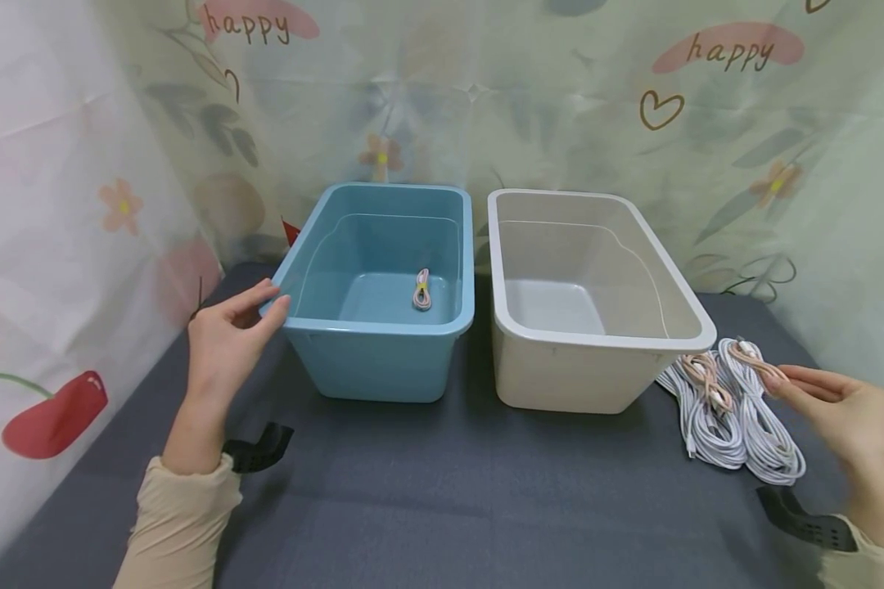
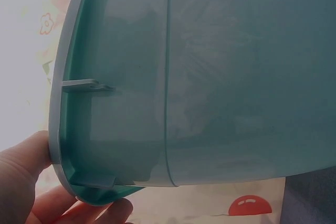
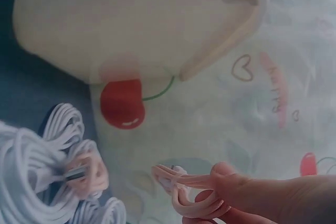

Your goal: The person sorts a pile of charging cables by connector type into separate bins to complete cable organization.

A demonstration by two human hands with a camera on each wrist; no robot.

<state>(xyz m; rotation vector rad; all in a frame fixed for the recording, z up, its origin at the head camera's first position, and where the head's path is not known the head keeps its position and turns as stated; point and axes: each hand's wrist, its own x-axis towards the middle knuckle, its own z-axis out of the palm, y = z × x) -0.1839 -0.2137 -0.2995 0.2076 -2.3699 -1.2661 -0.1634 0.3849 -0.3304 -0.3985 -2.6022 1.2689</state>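
My left hand (image 1: 224, 335) pinches the near left corner of the blue bin (image 1: 376, 360), thumb and fingers on either side of its rim in the left wrist view. A small bundled pink cable (image 1: 422, 290) lies inside that bin. Over at the right, my right hand (image 1: 847, 417) holds a coiled pale pink cable (image 3: 197, 182) between thumb and fingers. Beneath and beside it, white cable coils (image 1: 762, 433) lie on the table, with another pink cable bundle (image 1: 705, 380) on top of them.
A beige bin (image 1: 575, 376) stands right of the blue one, a narrow gap between them. Dark cloth (image 1: 412, 491) covers the table. Printed curtains (image 1: 471, 123) hang behind and along both sides. Black straps (image 1: 261, 448) sit at the wrists.
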